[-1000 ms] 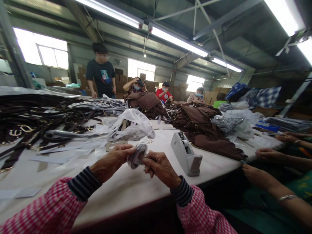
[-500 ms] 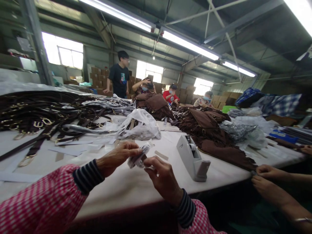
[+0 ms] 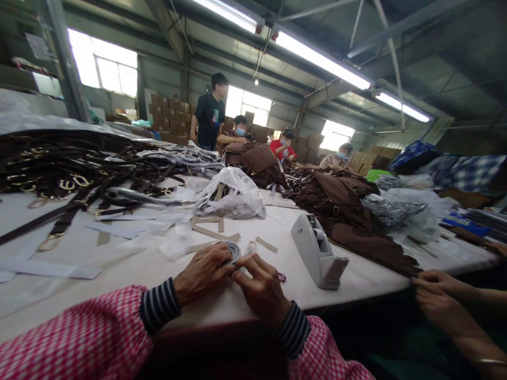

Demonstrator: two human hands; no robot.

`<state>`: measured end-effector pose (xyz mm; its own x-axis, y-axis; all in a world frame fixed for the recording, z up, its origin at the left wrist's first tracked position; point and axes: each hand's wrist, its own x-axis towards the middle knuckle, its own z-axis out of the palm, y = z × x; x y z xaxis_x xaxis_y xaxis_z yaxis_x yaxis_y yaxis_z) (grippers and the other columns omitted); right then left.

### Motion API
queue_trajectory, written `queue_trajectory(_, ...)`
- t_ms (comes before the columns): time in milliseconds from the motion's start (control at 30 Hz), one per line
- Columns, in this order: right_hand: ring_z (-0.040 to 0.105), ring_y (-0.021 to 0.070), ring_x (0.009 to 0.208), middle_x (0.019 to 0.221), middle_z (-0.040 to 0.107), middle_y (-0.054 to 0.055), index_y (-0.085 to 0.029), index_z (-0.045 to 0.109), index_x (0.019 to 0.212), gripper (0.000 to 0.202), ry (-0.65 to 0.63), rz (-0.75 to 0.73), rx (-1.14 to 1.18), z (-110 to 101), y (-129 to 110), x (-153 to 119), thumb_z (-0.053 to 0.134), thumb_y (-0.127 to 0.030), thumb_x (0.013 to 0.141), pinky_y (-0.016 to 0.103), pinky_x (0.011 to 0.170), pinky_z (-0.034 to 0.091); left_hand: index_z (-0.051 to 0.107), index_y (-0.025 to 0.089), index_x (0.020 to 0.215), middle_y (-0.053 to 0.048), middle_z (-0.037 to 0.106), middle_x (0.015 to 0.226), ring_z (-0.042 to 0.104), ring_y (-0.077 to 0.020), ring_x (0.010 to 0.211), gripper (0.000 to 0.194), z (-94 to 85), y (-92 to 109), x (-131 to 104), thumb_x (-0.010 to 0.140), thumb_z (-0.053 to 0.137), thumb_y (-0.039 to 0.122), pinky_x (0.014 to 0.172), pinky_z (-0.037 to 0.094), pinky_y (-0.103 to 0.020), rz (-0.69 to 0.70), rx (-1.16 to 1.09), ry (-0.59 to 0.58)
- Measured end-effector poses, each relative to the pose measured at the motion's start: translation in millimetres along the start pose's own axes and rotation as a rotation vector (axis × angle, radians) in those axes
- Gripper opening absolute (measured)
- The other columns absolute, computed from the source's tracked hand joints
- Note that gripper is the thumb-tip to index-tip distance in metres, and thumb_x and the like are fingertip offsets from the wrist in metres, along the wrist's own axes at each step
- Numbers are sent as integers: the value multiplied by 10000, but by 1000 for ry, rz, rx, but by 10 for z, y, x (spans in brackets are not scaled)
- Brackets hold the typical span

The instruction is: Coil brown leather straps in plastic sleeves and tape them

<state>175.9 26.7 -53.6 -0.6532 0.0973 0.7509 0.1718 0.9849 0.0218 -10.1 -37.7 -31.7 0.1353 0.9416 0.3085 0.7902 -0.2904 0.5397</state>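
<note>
My left hand (image 3: 206, 270) holds the coil (image 3: 235, 250), likely light, springy, best pinched around its rim; what my right hand (image 3: 261, 287) grips I can't tell.

Head view, forward over hands (image 3: 205, 273) (image 3: 262, 287)

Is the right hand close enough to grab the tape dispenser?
Probably yes: the tape dispenser stands just right of the right hand, with little but white tabletop between. That hand seems busy at the grey coil, though, so it might need freeing first.
</note>
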Motion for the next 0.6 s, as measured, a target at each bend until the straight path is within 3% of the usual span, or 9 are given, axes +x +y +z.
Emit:
queue_trajectory(267,604,229,965,1105,707,112,-171,695,870,252,-40,-35,6,-17,-3,13,512,-97,1025,318,730,498,657,171,864,-93,641,955,586,-261,879,277,1,109,-21,1000,432,257,791,411,-375,-39,76,-54)
queue_trajectory(433,576,205,781,860,690,64,-178,636,788,298,-52,-93,-25,50,13,-2,487,-97,1033,322,658,448,640,179,879,-92,659,992,587,-263,913,217,5,101,-66,959,439,193,827,423,-396,-33,87,-78)
queue_trajectory(600,571,199,725,797,661,39,-176,602,758,274,-89,-136,-35,71,56,14,524,-38,982,322,624,407,645,194,853,-72,676,915,599,-245,874,238,-19,43,-88,979,449,246,810,437,-363,-16,32,-29)
